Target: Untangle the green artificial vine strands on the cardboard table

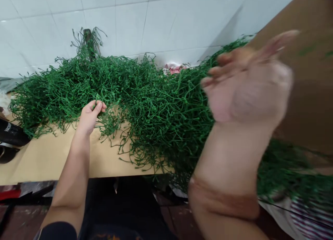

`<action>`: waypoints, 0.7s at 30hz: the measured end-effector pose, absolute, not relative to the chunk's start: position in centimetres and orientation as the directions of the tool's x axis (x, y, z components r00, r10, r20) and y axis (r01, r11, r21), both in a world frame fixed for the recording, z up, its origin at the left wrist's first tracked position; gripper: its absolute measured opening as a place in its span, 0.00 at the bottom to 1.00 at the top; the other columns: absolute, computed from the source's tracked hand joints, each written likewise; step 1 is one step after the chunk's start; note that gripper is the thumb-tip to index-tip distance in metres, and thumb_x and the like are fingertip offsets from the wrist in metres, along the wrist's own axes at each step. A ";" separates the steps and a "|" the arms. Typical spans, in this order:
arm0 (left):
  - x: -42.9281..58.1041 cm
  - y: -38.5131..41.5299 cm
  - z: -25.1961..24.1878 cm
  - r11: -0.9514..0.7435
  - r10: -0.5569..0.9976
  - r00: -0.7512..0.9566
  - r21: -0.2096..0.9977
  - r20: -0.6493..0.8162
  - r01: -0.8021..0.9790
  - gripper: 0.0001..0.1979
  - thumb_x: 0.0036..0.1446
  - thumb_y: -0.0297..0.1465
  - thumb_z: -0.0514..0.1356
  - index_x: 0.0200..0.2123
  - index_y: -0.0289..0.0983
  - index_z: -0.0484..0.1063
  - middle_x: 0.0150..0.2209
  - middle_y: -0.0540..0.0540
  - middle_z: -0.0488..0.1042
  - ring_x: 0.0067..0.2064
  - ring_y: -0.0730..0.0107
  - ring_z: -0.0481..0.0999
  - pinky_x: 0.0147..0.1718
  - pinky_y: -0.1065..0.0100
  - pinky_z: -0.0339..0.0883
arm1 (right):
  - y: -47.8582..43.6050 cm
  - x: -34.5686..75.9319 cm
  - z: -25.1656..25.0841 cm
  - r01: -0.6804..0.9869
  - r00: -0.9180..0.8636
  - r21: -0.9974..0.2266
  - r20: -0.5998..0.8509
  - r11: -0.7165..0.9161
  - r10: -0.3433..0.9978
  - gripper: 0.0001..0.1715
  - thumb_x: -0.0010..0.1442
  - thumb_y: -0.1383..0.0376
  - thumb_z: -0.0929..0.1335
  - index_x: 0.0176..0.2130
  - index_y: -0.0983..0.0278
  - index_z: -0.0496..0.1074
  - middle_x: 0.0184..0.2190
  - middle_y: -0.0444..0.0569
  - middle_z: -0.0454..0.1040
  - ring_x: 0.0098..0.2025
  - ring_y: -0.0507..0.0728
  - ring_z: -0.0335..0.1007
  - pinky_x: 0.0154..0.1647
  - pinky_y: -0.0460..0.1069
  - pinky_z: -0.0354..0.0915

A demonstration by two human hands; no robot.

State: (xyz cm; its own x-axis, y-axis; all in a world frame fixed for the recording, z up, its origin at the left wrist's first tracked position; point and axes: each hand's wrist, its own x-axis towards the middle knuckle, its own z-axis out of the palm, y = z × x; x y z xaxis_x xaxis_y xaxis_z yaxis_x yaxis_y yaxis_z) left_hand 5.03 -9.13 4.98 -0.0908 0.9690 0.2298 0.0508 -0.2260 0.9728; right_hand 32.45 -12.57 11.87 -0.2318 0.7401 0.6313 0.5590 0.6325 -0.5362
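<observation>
Left hand [87,117]: we pinch a stem [97,97].
Right hand [249,90]: open, blurred.
Pile [166,115]: plenty left along the counter's [104,165] back edge; what's done, we cannot tell.

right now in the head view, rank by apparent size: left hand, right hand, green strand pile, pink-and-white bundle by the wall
1. Green strand pile
2. Right hand, blurred and looking larger through nearness
3. Left hand
4. Pink-and-white bundle, partly hidden
</observation>
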 end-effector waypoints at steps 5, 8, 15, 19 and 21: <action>6.7 -9.9 7.1 -0.181 0.983 0.004 0.972 0.184 -0.153 0.11 0.51 0.36 0.61 0.24 0.36 0.65 0.24 0.51 0.67 0.25 0.80 0.65 0.21 0.77 0.58 | -12.3 26.8 9.8 0.596 -0.178 -0.544 0.628 0.591 0.758 0.26 0.57 0.47 0.61 0.45 0.62 0.69 0.40 0.53 0.68 0.47 0.58 0.62 0.44 0.53 0.61; 7.2 -10.2 7.2 -0.146 0.987 0.044 0.972 0.156 -0.181 0.11 0.51 0.36 0.62 0.24 0.36 0.66 0.24 0.51 0.66 0.23 0.81 0.64 0.22 0.77 0.60 | -11.5 23.8 8.2 0.572 -0.152 -0.584 0.613 0.575 0.775 0.25 0.56 0.50 0.63 0.45 0.65 0.69 0.42 0.54 0.69 0.47 0.58 0.63 0.45 0.53 0.62; 7.7 -10.1 7.1 -0.107 0.994 -0.032 0.944 0.102 -0.313 0.09 0.53 0.33 0.60 0.25 0.35 0.65 0.23 0.53 0.66 0.24 0.82 0.68 0.20 0.80 0.60 | -9.9 21.3 5.9 0.323 -0.143 -0.704 0.624 0.632 0.768 0.18 0.63 0.60 0.58 0.33 0.66 0.71 0.30 0.48 0.72 0.34 0.51 0.67 0.38 0.47 0.64; 7.8 -9.4 7.0 -0.076 0.987 -0.162 0.911 0.010 -0.406 0.08 0.57 0.30 0.55 0.26 0.35 0.64 0.23 0.53 0.68 0.25 0.81 0.71 0.19 0.80 0.61 | -10.8 21.4 4.8 0.453 -0.072 -0.554 0.758 0.698 0.649 0.18 0.63 0.62 0.58 0.37 0.65 0.73 0.37 0.51 0.76 0.41 0.54 0.70 0.46 0.50 0.65; 8.1 -9.2 7.0 -0.079 0.978 -0.208 0.889 -0.018 -0.450 0.09 0.59 0.30 0.53 0.26 0.35 0.63 0.22 0.53 0.67 0.24 0.82 0.71 0.20 0.80 0.61 | -11.5 21.2 4.2 0.506 -0.065 -0.463 0.821 0.728 0.568 0.16 0.63 0.64 0.58 0.41 0.65 0.72 0.41 0.52 0.75 0.44 0.54 0.69 0.48 0.52 0.65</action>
State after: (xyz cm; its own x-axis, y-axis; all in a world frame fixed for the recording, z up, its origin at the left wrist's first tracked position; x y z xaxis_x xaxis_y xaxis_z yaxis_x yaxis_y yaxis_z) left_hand 8.11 -9.16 7.03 -0.2082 0.9779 -0.0182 -0.4504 -0.0793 0.8893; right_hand 21.21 -11.54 4.17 -0.0649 0.5676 0.8208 0.5058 0.7277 -0.4633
